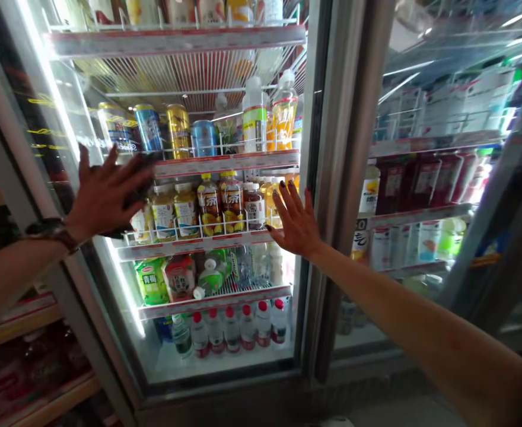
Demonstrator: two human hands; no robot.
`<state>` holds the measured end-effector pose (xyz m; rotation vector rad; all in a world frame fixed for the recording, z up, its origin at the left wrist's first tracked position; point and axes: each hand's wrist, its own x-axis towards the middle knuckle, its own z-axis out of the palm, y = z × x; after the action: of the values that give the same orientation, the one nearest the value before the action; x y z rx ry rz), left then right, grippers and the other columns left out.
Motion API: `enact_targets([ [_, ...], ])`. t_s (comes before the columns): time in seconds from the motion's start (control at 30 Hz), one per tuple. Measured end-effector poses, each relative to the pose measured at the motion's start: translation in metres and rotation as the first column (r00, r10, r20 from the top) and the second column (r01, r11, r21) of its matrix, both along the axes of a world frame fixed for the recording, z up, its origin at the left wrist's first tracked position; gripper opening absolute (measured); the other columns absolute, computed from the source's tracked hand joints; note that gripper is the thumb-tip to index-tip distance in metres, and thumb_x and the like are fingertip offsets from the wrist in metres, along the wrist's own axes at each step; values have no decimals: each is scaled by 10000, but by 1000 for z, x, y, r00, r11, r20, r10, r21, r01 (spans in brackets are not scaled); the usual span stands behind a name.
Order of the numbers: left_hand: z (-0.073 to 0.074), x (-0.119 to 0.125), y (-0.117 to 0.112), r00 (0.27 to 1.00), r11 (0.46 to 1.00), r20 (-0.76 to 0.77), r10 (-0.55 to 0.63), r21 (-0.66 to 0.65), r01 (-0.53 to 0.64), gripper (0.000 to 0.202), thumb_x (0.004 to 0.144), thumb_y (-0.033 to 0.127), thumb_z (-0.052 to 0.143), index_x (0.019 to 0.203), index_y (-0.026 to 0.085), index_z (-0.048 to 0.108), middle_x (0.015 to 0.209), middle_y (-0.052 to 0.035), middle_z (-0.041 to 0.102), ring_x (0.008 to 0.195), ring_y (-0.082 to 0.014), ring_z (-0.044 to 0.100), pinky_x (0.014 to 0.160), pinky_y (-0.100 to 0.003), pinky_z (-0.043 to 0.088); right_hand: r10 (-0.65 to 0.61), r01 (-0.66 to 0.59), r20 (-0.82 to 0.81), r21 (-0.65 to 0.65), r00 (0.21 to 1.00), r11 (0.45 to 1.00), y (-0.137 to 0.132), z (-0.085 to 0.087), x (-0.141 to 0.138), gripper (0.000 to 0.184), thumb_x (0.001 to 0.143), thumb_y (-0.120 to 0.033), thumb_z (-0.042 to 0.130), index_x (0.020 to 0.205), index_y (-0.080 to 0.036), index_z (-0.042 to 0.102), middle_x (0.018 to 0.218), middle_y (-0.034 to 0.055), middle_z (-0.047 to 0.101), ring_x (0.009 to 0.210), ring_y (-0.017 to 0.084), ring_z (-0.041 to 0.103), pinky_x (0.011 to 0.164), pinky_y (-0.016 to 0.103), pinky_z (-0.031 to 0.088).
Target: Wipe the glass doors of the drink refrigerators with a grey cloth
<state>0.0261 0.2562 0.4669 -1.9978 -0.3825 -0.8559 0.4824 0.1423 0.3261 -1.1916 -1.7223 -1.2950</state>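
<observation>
Both my hands are raised before a lit drinks fridge with a metal door frame (305, 296). On the left side, my left hand (110, 193) has its fingers spread and holds nothing; it is slightly blurred, and a dark shape shows just behind its fingers. A watch or bracelet (51, 231) circles that wrist. My right hand (297, 222) is also open, fingers apart with dark nails, near the fridge's right edge. Whether either hand touches the glass I cannot tell. Nearest the hands are bottles of dark tea with yellow caps (232, 204) and jars with white labels (186, 210).
Above stand several cans (178, 130) and an orange drink bottle (284, 112). Lower down are a green pack (151, 281) and red-capped water bottles (231, 329). A second glass-fronted fridge with dark red drinks (430, 178) is at right; wooden-edged shelves (29, 326) stand at left.
</observation>
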Motion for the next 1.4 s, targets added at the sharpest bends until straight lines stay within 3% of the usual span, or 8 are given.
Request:
enact_targets([
  [0.13, 41, 41, -4, 879, 998, 476, 40, -54, -17, 760, 1004, 371, 583, 1657, 194, 237, 1781, -58, 86, 1633, -405, 10, 1273, -764, -12, -33, 33, -15, -12, 999, 999, 0, -2, 0, 909, 1016, -547, 425, 1690, -248, -107, 1794, 83, 33, 1640, 397, 119, 1282, 743, 164],
  [0.3, -87, 125, -29, 990, 989, -79, -116, -102, 108, 706, 994, 375, 591, 1640, 308, 313, 1734, -21, 295, 1639, -312, 169, 1341, -658, 29, -30, 30, 3, -2, 1000, 1000, 1, -1, 2, 900, 1017, -541, 416, 1692, -243, -100, 1794, 76, 38, 1640, 398, 115, 1282, 744, 169],
  [0.47, -188, 109, -38, 746, 936, -573, -340, -281, 211, 629, 974, 224, 494, 1565, 434, 444, 1660, 98, 417, 1576, -143, 344, 1303, -389, 350, -25, 26, 12, -10, 1000, 1000, -2, -8, 3, 906, 1023, -540, 420, 1686, -240, -120, 1793, 82, -14, 1647, 386, 75, 1287, 747, 147],
  [0.57, -158, 62, -26, 629, 879, -671, -392, -475, 42, 602, 967, 207, 468, 1484, 511, 524, 1573, 148, 526, 1518, -98, 434, 1275, -306, 373, -4, 6, 40, -68, 999, 998, -10, -32, 0, 941, 1005, -538, 498, 1693, -258, -80, 1789, 81, -44, 1644, 405, 60, 1283, 756, 145],
  [0.83, -1, 75, -15, 987, 993, 153, -43, -106, 59, 690, 966, 482, 571, 1568, 173, 437, 1754, -57, 235, 1639, -327, 137, 1317, -661, -21, 12, -14, -138, -14, 990, 1000, -4, -106, -22, 876, 1022, -451, 501, 1703, -237, -7, 1777, 109, 57, 1640, 389, 91, 1290, 749, 148],
  [1.03, -143, 158, -43, 953, 985, -281, -116, -157, 73, 690, 963, 389, 571, 1616, 347, 352, 1740, 29, 279, 1629, -280, 224, 1359, -562, 167, 6, -4, -133, 14, 991, 1000, 1, -109, -19, 773, 1036, -306, 403, 1704, -261, 17, 1779, 59, 82, 1643, 330, 103, 1326, 686, 106],
  [1.2, -247, 99, -40, 705, 924, -631, -325, -372, 92, 708, 861, 231, 560, 1489, 550, 491, 1625, 202, 444, 1546, -46, 365, 1206, -258, 459, 13, -13, -133, 4, 991, 1000, -3, -107, -20, 793, 1036, -280, 413, 1701, -269, -19, 1781, 49, 41, 1645, 329, 78, 1321, 695, 120],
  [1.4, -106, 13, -5, 853, 915, -508, -118, -390, -106, 526, 974, 328, 490, 1488, 423, 551, 1610, 81, 502, 1578, -207, 357, 1347, -489, 237, 18, -18, -117, 7, 993, 1000, -4, -108, -20, 783, 1036, -289, 421, 1702, -249, 12, 1777, 36, 6, 1647, 316, 56, 1329, 678, 93],
])
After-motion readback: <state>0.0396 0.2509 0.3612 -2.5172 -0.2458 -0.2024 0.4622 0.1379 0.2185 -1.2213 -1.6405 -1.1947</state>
